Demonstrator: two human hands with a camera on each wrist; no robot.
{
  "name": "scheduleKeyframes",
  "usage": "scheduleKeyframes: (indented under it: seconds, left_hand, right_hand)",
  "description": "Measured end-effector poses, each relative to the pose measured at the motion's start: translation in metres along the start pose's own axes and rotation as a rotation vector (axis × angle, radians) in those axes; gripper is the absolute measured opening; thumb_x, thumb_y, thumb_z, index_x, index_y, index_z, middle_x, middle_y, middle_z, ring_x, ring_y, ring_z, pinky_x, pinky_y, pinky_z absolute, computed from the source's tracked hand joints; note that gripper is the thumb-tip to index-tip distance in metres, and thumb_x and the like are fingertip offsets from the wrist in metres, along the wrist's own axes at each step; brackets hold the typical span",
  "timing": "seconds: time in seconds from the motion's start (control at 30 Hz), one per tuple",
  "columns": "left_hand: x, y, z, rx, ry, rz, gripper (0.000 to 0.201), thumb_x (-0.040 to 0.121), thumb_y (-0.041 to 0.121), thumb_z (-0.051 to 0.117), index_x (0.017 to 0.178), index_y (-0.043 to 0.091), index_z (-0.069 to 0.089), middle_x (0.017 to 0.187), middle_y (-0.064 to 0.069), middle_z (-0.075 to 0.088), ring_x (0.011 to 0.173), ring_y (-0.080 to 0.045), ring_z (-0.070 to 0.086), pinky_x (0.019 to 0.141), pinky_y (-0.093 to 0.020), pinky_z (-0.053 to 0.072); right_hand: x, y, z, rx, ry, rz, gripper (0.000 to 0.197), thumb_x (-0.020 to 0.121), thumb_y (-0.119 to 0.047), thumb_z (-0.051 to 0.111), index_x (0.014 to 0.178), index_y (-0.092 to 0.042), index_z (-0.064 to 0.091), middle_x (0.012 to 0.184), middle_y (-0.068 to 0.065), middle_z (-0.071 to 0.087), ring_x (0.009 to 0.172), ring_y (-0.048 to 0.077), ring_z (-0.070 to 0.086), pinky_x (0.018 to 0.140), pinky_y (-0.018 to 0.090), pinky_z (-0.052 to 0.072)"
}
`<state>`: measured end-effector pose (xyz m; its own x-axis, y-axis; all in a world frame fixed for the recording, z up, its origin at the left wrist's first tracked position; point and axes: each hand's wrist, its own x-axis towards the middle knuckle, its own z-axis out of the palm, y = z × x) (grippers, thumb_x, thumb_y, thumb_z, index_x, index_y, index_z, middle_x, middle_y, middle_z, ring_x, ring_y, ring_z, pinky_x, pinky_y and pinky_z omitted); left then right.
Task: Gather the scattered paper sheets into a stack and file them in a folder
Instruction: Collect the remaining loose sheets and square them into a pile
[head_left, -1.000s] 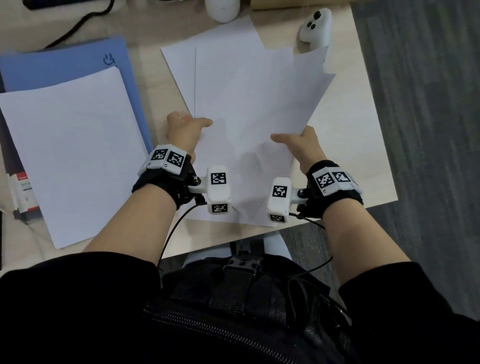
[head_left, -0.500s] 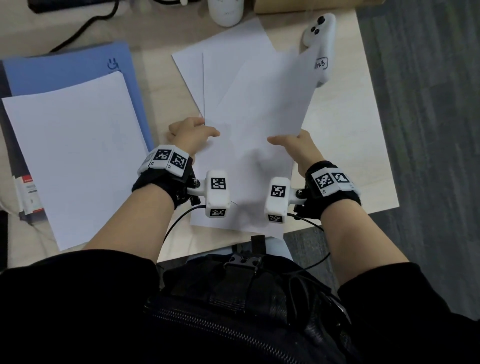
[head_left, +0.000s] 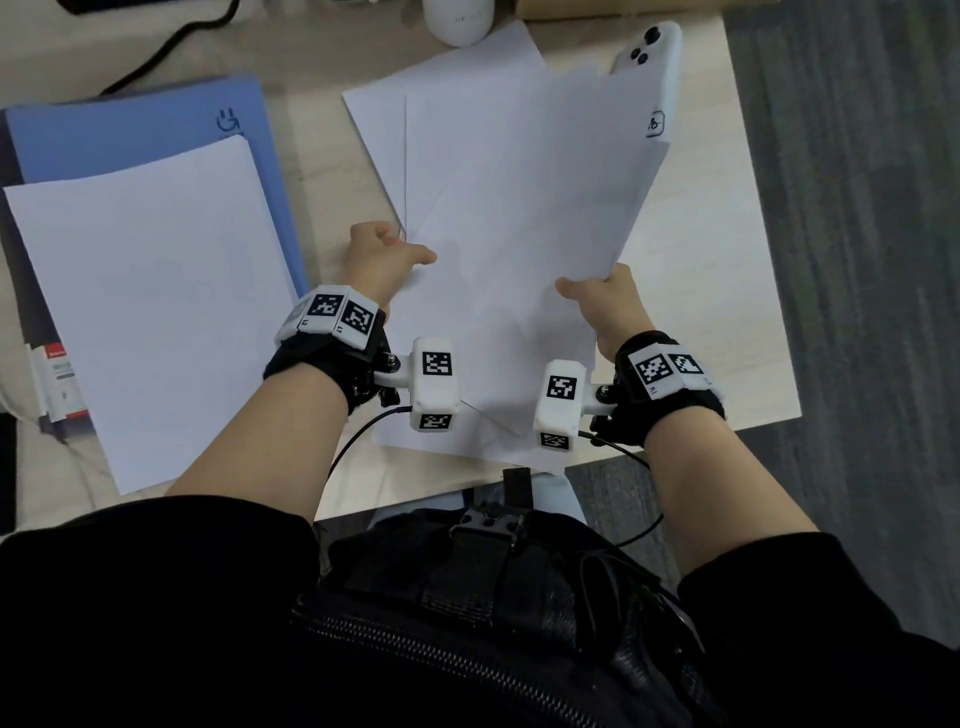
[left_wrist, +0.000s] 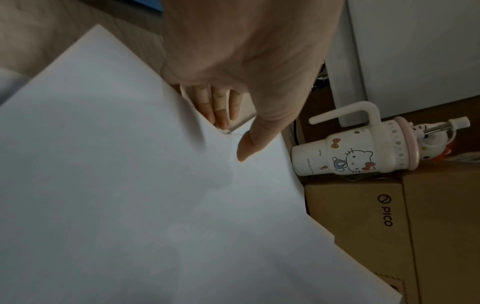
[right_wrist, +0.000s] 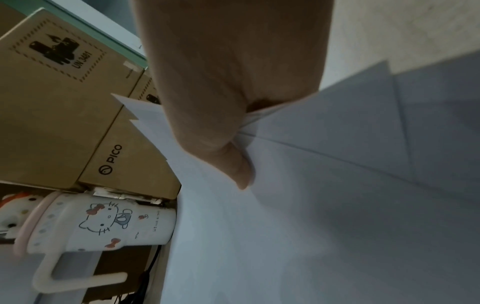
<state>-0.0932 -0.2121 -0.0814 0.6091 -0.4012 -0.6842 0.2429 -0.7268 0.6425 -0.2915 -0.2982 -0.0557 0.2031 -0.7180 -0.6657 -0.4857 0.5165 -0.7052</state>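
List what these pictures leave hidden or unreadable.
- Right hand fingers: under the fanned sheets in the head and right wrist views.
- Sheet count: overlapping edges, cannot tell.
- Blue folder: mostly covered by a separate paper stack.
- White controller: lower part behind the sheets.
- Mug: cut by the head view's top edge.

From my feed the paper sheets (head_left: 519, 208) looked plain matt white, the desk (head_left: 727, 291) pale smooth wood laminate. The blue folder (head_left: 130, 135) on the left looked smooth card, the cup (left_wrist: 363, 148) glossy plastic, and the boxes (left_wrist: 363, 216) matt brown cardboard.
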Motion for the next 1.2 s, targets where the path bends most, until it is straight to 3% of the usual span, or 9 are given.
scheduleKeyframes:
  seconds: [0.1,0.2,0.3,0.4,0.5,0.8,0.97,1.07,1.2]
  left_hand:
    - [-0.003,0.001,0.000,0.076,0.031,0.004,0.066,0.074,0.015,0.073,0.129,-0.005,0.044,0.114,-0.012,0.050,0.113,-0.033,0.050,0.095,-0.030,0.041]
    - [-0.008,0.004,-0.002,0.075,-0.011,-0.012,0.070,0.059,0.025,0.077,0.120,-0.001,0.055,0.133,-0.024,0.048,0.117,-0.031,0.051,0.092,-0.030,0.044]
    - [-0.008,0.006,-0.001,-0.011,-0.051,-0.045,0.017,0.073,0.014,0.075,0.076,0.012,0.058,0.089,-0.002,0.059,0.080,-0.014,0.055,0.067,-0.018,0.041]
    - [-0.017,0.006,0.002,-0.013,-0.095,-0.041,0.039,0.080,0.006,0.069,0.057,0.016,0.040,0.056,0.006,0.048,0.055,-0.006,0.047,0.052,-0.015,0.039]
    - [-0.024,0.002,0.006,-0.091,-0.140,-0.003,0.007,0.080,0.006,0.070,0.080,0.009,0.064,0.090,-0.008,0.068,0.085,-0.023,0.066,0.083,-0.034,0.056]
    - [-0.031,-0.006,0.009,-0.152,-0.143,-0.076,0.076,0.068,0.031,0.078,0.130,0.003,0.044,0.125,-0.007,0.057,0.116,-0.025,0.053,0.101,-0.039,0.040]
    - [-0.036,-0.011,0.004,-0.203,-0.020,-0.027,0.062,0.084,0.022,0.071,0.131,-0.004,0.040,0.126,-0.011,0.054,0.117,-0.023,0.050,0.096,-0.028,0.038]
    - [-0.050,-0.004,-0.008,-0.274,-0.012,0.047,0.056,0.079,0.019,0.075,0.123,-0.004,0.050,0.121,-0.012,0.060,0.115,-0.025,0.056,0.107,-0.041,0.040]
    - [-0.065,0.007,-0.028,-0.417,-0.017,0.185,0.065,0.065,0.018,0.081,0.121,0.001,0.053,0.119,-0.014,0.063,0.113,-0.029,0.060,0.104,-0.050,0.042]
  right_hand:
    - [0.001,0.001,0.001,0.024,-0.009,0.028,0.031,0.085,0.005,0.059,0.116,0.004,0.057,0.118,0.023,0.062,0.096,0.026,0.060,0.096,0.045,0.049]
    - [0.001,0.004,0.000,0.022,-0.030,0.043,0.032,0.084,0.003,0.061,0.115,-0.001,0.057,0.118,0.019,0.063,0.105,0.031,0.061,0.097,0.046,0.048]
    - [0.001,0.005,-0.004,0.047,-0.006,0.091,0.038,0.083,0.004,0.062,0.120,0.002,0.053,0.119,0.018,0.062,0.110,0.034,0.060,0.098,0.047,0.048]
    - [0.003,0.009,-0.008,0.046,0.063,0.150,0.050,0.085,0.000,0.062,0.129,0.004,0.040,0.123,0.013,0.055,0.113,0.029,0.055,0.102,0.045,0.044]
    - [0.008,0.018,-0.013,0.034,0.077,0.186,0.055,0.087,-0.002,0.063,0.132,0.002,0.033,0.132,0.016,0.049,0.120,0.030,0.050,0.105,0.046,0.040]
    - [0.005,0.031,-0.021,-0.009,0.031,0.126,0.058,0.075,-0.007,0.074,0.125,0.003,0.047,0.122,0.016,0.059,0.110,0.030,0.058,0.100,0.045,0.046]
    - [-0.007,0.020,-0.026,0.060,0.092,0.013,0.038,0.072,0.004,0.074,0.108,0.001,0.062,0.101,0.013,0.068,0.093,0.028,0.066,0.085,0.038,0.054]
    - [-0.018,0.006,-0.027,0.146,0.041,-0.075,0.031,0.071,0.004,0.074,0.097,-0.007,0.064,0.089,0.004,0.069,0.080,0.020,0.065,0.073,0.027,0.053]
    - [-0.032,-0.013,-0.022,0.221,-0.012,-0.164,0.053,0.062,0.000,0.078,0.113,-0.004,0.062,0.105,0.008,0.071,0.088,0.019,0.068,0.073,0.027,0.055]
